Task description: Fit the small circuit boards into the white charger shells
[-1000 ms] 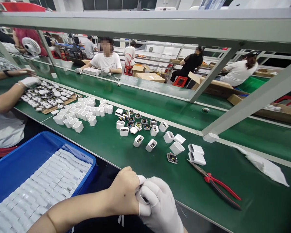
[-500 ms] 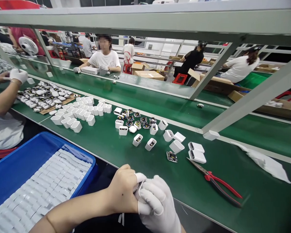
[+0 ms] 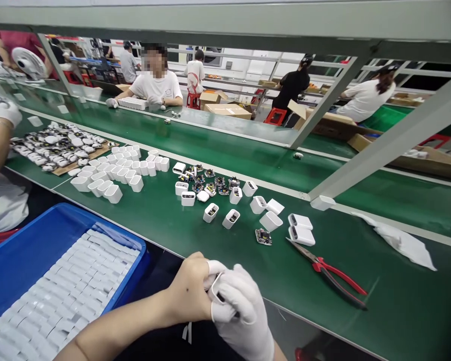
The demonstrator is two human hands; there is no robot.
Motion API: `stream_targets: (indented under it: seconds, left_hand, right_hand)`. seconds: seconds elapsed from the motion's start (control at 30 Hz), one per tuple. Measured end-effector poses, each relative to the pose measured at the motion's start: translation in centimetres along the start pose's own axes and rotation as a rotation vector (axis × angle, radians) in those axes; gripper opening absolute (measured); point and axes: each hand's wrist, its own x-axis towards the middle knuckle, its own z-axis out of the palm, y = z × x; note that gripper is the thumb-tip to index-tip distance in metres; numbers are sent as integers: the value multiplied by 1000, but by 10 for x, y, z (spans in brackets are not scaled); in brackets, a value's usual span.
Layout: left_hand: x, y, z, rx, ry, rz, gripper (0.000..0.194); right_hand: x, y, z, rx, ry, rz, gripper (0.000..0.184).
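My left hand (image 3: 191, 288), with white covers on its fingertips, is closed around a white plastic casing (image 3: 215, 286) near the front edge of the bench. My right hand (image 3: 244, 313), in a white glove, grips the same casing from the other side. Part of the casing's rim and a dark opening show between the fingers; the rest is hidden. Beyond my hands lie a bare circuit board (image 3: 263, 237) and long-nose pliers (image 3: 319, 264) with red handles. Several white casings with boards inside (image 3: 231, 219) stand nearby, close to a cluster of loose circuit boards (image 3: 221, 185).
A blue bin (image 3: 141, 255) with rows of white pieces stands at lower left. Empty-looking white casings (image 3: 113, 193) are grouped on the green bench (image 3: 154, 220). A slanted post (image 3: 346, 130) rises at right, near a white bag (image 3: 402, 243). Co-workers sit opposite and at left.
The view has shifted slightly, so the bench items sit a little further left and higher. Between my fingers, more of the casing's rim and opening shows. Both hands keep hold of it.
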Motion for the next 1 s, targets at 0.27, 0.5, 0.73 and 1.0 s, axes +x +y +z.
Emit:
stream_targets:
  seconds: [0.27,0.5,0.73,1.0]
  left_hand:
    - [2,7,1,205,121,247,11]
    - [-2,-2,3,77,5,73,24]
    - [4,-12,11,24,-69,-100,32]
    - [4,-13,-3,-400,-195,-88,71]
  right_hand:
    - [0,3,-14,-165,52,-72,18]
    - [20,0,-20,-110,-223,-168,14]
    - [10,-1,-8,57,-271,107,13]
    - [1,7,-10,416,-11,576,44]
